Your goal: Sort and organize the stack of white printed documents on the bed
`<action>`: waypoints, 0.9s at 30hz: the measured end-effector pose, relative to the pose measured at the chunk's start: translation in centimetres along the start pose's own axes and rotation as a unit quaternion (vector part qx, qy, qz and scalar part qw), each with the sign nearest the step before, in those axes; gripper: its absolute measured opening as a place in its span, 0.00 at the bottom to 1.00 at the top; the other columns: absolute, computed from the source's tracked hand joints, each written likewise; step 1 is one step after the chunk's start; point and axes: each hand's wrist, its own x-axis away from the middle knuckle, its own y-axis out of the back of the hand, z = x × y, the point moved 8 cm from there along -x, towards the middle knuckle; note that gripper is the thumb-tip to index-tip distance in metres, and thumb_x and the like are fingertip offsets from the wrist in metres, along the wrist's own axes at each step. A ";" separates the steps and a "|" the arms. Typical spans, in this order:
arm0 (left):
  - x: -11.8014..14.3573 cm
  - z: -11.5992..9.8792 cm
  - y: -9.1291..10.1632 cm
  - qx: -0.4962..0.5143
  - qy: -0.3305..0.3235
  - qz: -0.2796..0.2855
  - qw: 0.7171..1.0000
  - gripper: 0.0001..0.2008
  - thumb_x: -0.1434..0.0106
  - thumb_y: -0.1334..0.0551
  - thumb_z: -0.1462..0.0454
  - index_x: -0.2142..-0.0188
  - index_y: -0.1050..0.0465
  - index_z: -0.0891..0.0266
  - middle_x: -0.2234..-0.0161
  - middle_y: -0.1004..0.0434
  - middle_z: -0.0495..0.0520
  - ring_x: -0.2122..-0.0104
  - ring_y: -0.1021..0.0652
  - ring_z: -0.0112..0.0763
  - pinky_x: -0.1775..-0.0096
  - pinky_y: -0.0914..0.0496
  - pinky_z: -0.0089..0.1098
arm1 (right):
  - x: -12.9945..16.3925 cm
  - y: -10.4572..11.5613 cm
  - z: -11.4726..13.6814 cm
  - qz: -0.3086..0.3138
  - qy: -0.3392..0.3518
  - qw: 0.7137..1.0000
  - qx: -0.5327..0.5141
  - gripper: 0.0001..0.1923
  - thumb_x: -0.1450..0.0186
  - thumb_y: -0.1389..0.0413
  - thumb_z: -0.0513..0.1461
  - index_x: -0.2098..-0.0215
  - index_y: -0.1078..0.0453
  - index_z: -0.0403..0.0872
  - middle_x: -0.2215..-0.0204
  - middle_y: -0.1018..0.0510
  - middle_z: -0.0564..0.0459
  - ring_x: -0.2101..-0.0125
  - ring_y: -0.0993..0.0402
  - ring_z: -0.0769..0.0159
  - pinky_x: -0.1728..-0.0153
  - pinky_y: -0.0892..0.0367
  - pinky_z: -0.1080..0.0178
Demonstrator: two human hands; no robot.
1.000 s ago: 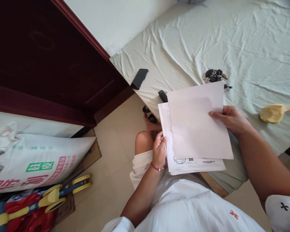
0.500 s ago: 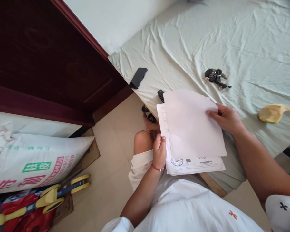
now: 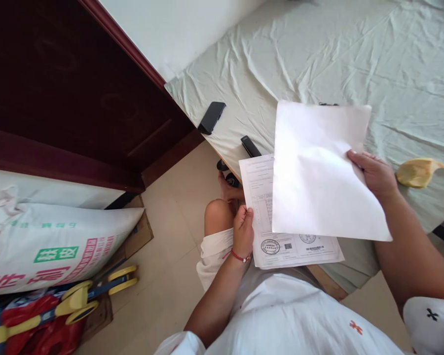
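Note:
My left hand [image 3: 243, 230] is closed on the left edge of printed sheets [image 3: 258, 217], which carry round stamps, a table and a barcode. My right hand [image 3: 375, 172] pinches the right side of a blank-looking white sheet [image 3: 321, 172], thumb on top and fingers underneath. That sheet is bent near the thumb and overlaps much of the printed sheets below it. Beyond the papers, a black stapler-like object [image 3: 250, 147] lies on the sheet-covered bed. The white sheet hides nearly all of the bunch of keys, leaving a dark bit at its top edge.
The bed [image 3: 336, 59] has a wrinkled pale green cover. On it lie a black phone-like object [image 3: 211, 118] and a peeled yellow fruit [image 3: 419, 172]. To the left are a large white sack [image 3: 59, 246], a yellow and blue wheeled toy [image 3: 74, 301] and a dark red door [image 3: 77, 88].
My right hand has moved right with the white sheet, lifting it and uncovering more of the printed sheets and the black object. The keys are now mostly covered. My left hand stays put.

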 end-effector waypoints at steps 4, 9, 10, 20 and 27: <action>0.1 -0.2 -0.1 0.016 0.006 -0.003 1.000 0.20 0.36 0.33 0.45 0.62 0.30 0.58 0.64 0.21 0.49 0.67 0.25 0.29 0.62 0.29 0.30 | 0.8 -0.7 -0.3 0.013 -0.014 1.000 -0.025 0.12 0.48 0.29 0.39 0.76 0.28 0.50 0.82 0.24 0.57 0.84 0.29 0.68 0.83 0.31 0.67; 0.2 -1.0 -0.3 0.021 -0.003 -0.003 1.000 0.20 0.38 0.31 0.46 0.64 0.28 0.59 0.70 0.25 0.47 0.69 0.28 0.27 0.63 0.31 0.29 | 1.9 -3.5 -1.5 0.118 -0.043 0.992 0.001 0.15 0.51 0.28 0.38 0.64 0.20 0.49 0.70 0.15 0.51 0.75 0.20 0.63 0.74 0.24 0.65; 0.2 -1.0 -0.2 0.020 -0.001 -0.004 1.000 0.20 0.38 0.31 0.46 0.65 0.28 0.60 0.70 0.26 0.46 0.70 0.29 0.27 0.64 0.32 0.28 | 2.0 -3.9 -1.8 0.139 -0.051 0.989 0.013 0.17 0.52 0.28 0.38 0.63 0.19 0.48 0.68 0.14 0.50 0.74 0.20 0.63 0.74 0.23 0.65; -0.2 0.6 -0.1 0.057 0.029 -0.008 0.998 0.17 0.37 0.31 0.49 0.64 0.28 0.58 0.66 0.24 0.47 0.66 0.24 0.28 0.58 0.29 0.28 | 2.5 -4.9 -4.5 0.277 -0.126 0.950 0.076 0.25 0.48 0.26 0.40 0.53 0.19 0.50 0.60 0.13 0.49 0.66 0.14 0.55 0.67 0.18 0.58; -0.1 0.9 0.4 0.024 0.009 -0.024 0.999 0.18 0.35 0.34 0.46 0.61 0.26 0.58 0.64 0.23 0.48 0.63 0.24 0.30 0.56 0.28 0.29 | 2.9 -5.8 -4.6 0.300 -0.108 0.945 0.075 0.27 0.47 0.26 0.41 0.49 0.20 0.50 0.58 0.13 0.49 0.64 0.14 0.55 0.67 0.18 0.59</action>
